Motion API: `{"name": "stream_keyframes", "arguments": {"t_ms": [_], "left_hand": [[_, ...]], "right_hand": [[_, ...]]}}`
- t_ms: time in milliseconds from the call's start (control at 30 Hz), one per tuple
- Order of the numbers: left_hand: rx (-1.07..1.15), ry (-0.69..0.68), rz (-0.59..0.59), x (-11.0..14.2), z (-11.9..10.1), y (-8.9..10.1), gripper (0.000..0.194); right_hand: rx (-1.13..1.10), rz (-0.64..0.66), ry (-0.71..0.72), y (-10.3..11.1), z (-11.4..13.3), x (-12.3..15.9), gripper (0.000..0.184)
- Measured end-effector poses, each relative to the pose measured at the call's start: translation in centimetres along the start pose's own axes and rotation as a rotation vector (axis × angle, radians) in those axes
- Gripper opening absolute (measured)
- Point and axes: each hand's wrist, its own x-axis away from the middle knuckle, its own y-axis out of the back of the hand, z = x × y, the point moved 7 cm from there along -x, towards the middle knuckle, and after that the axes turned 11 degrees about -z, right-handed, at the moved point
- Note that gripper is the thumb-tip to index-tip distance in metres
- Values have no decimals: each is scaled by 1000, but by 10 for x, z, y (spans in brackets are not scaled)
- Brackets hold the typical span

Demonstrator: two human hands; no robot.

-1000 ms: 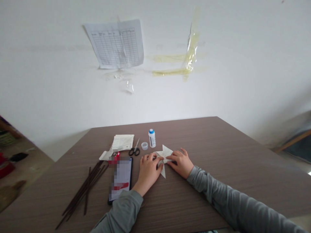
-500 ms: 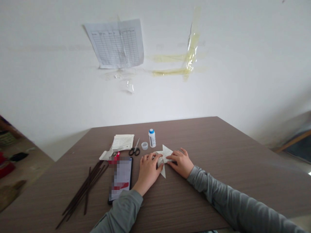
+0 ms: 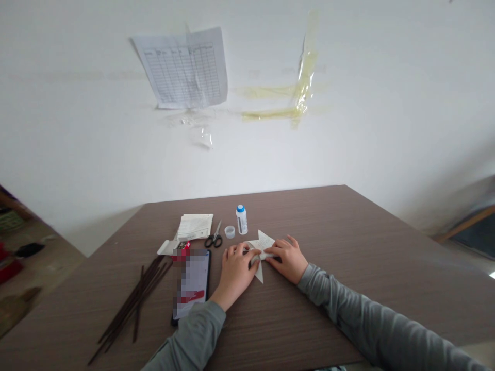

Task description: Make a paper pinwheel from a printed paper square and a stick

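A folded piece of printed paper (image 3: 264, 242) with pointed flaps lies on the brown table (image 3: 348, 268). My left hand (image 3: 235, 270) rests on its left side, fingers curled down and pressing the paper. My right hand (image 3: 288, 257) presses the paper's right side with its fingertips. Both hands hold the paper flat against the table. Part of the paper is hidden under my fingers.
A phone (image 3: 192, 284) lies left of my left hand, a bundle of dark thin sticks (image 3: 133, 304) further left. Behind are scissors (image 3: 214, 238), a small blue-capped bottle (image 3: 242, 220), its clear cap (image 3: 229, 232), a paper stack (image 3: 195, 226) and a small open box (image 3: 170, 248).
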Motion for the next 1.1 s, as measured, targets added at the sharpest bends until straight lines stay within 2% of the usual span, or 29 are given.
{"name": "stream_keyframes", "arguments": {"t_ms": [333, 700, 1100], "left_hand": [[-1, 1, -76, 1, 2, -3, 45], [-10, -13, -64, -1, 2, -3, 41], [-21, -20, -103, 0, 6, -8, 48]], "right_hand": [[0, 8, -3, 0, 1, 0, 26], [-3, -15, 15, -5, -4, 0, 28], [-41, -16, -16, -4, -3, -3, 28]]}}
